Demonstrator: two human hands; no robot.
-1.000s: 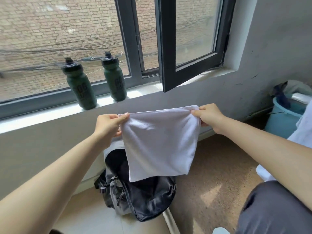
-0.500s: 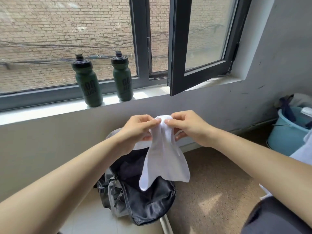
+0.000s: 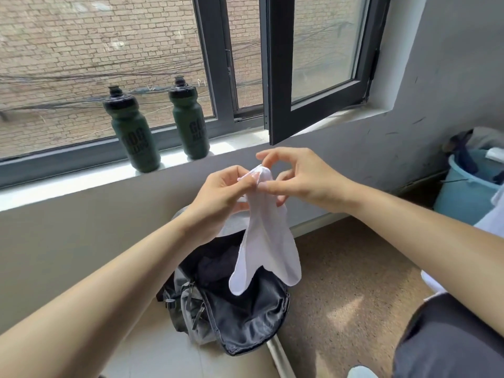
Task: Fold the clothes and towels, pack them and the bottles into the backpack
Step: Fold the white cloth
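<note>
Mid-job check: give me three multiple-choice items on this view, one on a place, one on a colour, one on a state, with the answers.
1. Where do the two dark green plastic bottles stand?
A. on the white windowsill
B. inside a bag
C. on the floor

2. What colour is the small fabric cloth pinched between the left hand and the right hand?
A. green
B. white
C. grey

3. In what state is the black and grey fabric backpack?
A. zipped shut
B. hanging from a hook
C. open at the top

Answers:
1 A: both stand upright on the sill.
2 B: it hangs white below the hands.
3 C: its dark lining shows through the open mouth.
</note>
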